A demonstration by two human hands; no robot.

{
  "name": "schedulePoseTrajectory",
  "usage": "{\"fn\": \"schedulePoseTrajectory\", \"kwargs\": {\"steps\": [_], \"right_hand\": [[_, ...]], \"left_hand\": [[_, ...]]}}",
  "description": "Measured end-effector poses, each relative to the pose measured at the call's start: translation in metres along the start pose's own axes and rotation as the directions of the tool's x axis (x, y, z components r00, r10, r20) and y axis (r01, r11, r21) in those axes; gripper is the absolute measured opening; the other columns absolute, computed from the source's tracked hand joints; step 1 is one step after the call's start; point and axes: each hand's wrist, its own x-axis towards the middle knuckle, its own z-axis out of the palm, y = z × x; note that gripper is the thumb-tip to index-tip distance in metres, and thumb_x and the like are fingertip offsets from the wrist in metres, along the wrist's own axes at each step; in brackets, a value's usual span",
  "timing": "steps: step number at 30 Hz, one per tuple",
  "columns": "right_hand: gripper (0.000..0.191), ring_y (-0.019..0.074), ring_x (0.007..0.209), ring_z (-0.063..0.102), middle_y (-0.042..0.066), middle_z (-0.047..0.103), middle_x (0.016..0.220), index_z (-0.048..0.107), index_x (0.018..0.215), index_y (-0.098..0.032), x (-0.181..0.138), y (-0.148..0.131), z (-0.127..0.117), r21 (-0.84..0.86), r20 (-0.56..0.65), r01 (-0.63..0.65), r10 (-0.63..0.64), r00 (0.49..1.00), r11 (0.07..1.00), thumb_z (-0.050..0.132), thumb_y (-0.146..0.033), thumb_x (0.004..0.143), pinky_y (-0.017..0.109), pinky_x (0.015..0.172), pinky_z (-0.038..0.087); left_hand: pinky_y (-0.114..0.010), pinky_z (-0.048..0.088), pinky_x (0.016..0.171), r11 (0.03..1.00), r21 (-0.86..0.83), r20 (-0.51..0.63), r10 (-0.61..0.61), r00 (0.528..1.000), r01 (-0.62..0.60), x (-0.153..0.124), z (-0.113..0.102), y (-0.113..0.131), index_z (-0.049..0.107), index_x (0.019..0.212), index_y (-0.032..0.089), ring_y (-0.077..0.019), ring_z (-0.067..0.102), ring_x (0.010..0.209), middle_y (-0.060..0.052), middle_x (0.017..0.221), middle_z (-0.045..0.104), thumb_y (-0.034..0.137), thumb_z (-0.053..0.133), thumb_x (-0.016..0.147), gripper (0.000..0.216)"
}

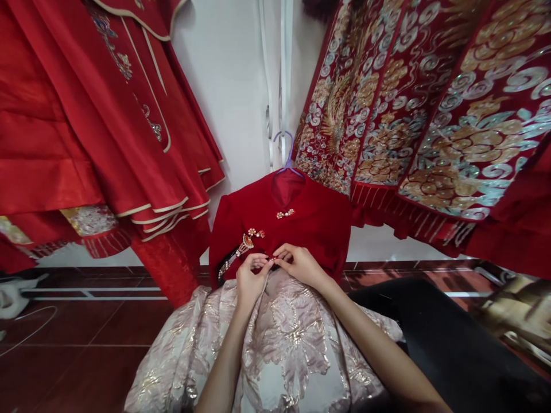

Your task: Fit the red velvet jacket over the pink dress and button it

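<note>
A red velvet jacket [318, 212] hangs in front of me on a purple hanger [287, 150]. A gold and pearl clasp [286, 214] joins its front below the collar. A jeweled ornament [247, 243] with a dangling tassel sits to the left on the jacket's front. My left hand [251, 281] and my right hand [301, 264] meet at the middle of the front, thumbs and fingers pinched around a small beaded clasp [272, 260]. The fingers partly cover it, so whether it is fastened cannot be seen. A pale, gold-flowered fabric [297, 338] spreads over my lap, just under both hands.
Red garments with cream edging [172, 166] hang at the left. A heavily embroidered red and gold garment [400, 115] with fringe hangs at the right. A white pole [284, 74] stands by the wall. A black surface [430, 327] lies right of my lap.
</note>
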Motion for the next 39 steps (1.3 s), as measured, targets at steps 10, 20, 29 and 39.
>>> {"fn": "schedulePoseTrajectory", "kwargs": {"steps": [10,20,29,39], "right_hand": [[0.017,0.0139,0.077,0.066,0.005,0.072,0.083,0.068,0.093,-0.015,-0.006,-0.011,-0.05,0.192,0.192,-0.032,-0.006,0.981,0.981,0.061,-0.021,0.079,0.025,0.07,0.052],[0.019,0.0135,0.075,0.065,0.004,0.071,0.085,0.068,0.095,-0.017,-0.009,-0.018,-0.067,0.271,0.244,-0.071,0.003,0.97,0.96,0.063,-0.028,0.08,0.027,0.067,0.052],[0.02,0.0135,0.078,0.066,0.004,0.072,0.084,0.069,0.095,-0.016,-0.009,-0.016,-0.06,0.263,0.264,-0.052,-0.02,0.964,0.963,0.063,-0.029,0.081,0.027,0.072,0.052],[0.018,0.015,0.08,0.068,0.005,0.074,0.087,0.069,0.094,-0.017,-0.01,-0.023,-0.054,0.213,0.247,-0.023,-0.031,0.969,0.977,0.061,-0.026,0.082,0.026,0.07,0.053]], "left_hand": [[-0.029,0.051,0.084,0.745,-0.571,0.066,-0.376,0.924,0.344,0.043,-0.002,0.025,0.065,0.096,0.014,-0.0119,0.066,0.077,-0.005,0.089,0.069,0.025,0.071,0.071,0.028],[-0.022,0.053,0.086,0.358,-0.752,0.302,-0.559,0.772,0.553,0.046,0.0,0.028,0.067,0.083,0.016,-0.0114,0.067,0.088,-0.007,0.095,0.071,0.019,0.06,0.086,0.008],[-0.021,0.054,0.077,0.494,-0.702,0.237,-0.516,0.823,0.512,0.049,0.003,0.024,0.067,0.085,0.019,-0.0105,0.066,0.081,-0.005,0.099,0.071,0.027,0.062,0.082,0.009],[-0.02,0.051,0.068,0.591,-0.633,0.088,-0.587,0.805,0.5,0.054,0.009,0.025,0.06,0.07,0.019,-0.0084,0.063,0.065,-0.001,0.074,0.07,0.021,0.063,0.076,0.007]]}}
